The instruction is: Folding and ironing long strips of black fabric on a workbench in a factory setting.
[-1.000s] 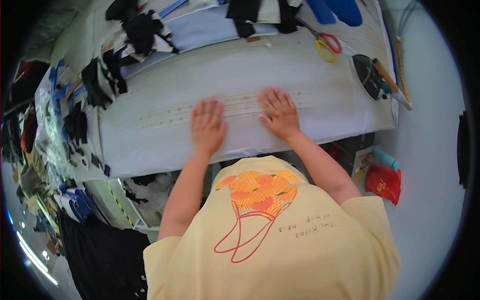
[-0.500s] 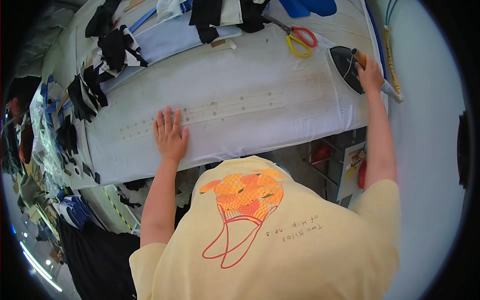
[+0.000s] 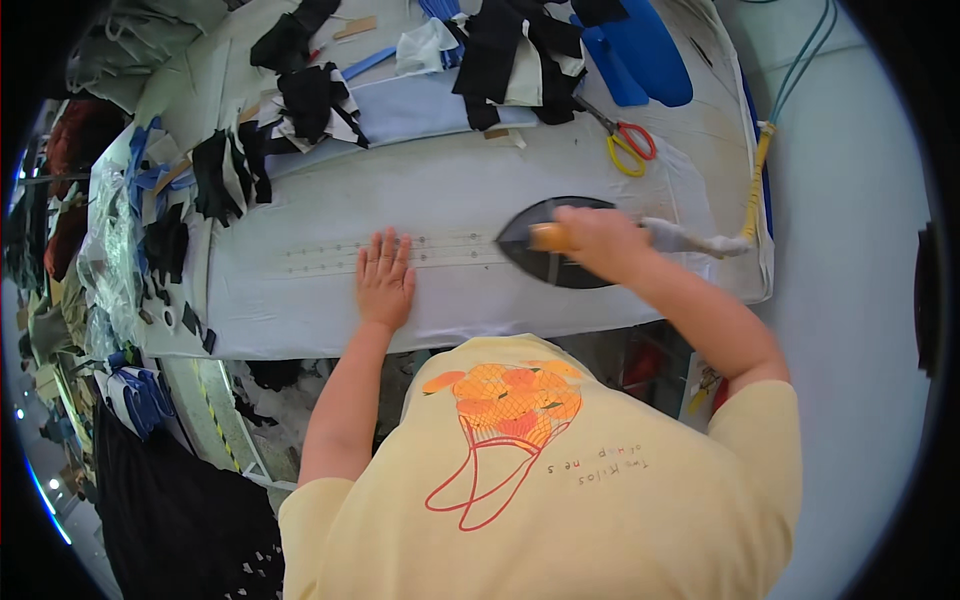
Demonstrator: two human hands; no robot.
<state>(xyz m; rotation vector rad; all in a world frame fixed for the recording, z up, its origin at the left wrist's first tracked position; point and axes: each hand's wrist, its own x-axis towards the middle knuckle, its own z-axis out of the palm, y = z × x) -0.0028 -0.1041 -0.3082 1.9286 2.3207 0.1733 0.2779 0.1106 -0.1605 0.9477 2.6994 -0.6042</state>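
Note:
My left hand (image 3: 385,285) lies flat with fingers stretched out across a long pale strip (image 3: 450,248) with rows of small round marks. In my right hand (image 3: 605,240) is the handle of a clothes iron (image 3: 545,270), its dark pointed plate facing left. The iron covers the right end of the strip; whether it presses down fully cannot be made out. A pale wrapped cord (image 3: 690,240) runs right from the iron's back. The strip lies on a white cloth-covered ironing table (image 3: 300,325).
Scissors (image 3: 630,148) with red and yellow handles lie beyond the iron, beside a blue flat piece (image 3: 660,60). Black fabric pieces (image 3: 490,60) and a light blue panel (image 3: 410,105) fill the far side. Crumpled clear plastic (image 3: 110,240) hangs at the left. A yellow-wrapped cable (image 3: 760,170) rises at the right.
My right hand has brought the iron from the table's right side leftward onto the strip's right end. My left hand still lies flat on the strip. The whole view has shifted.

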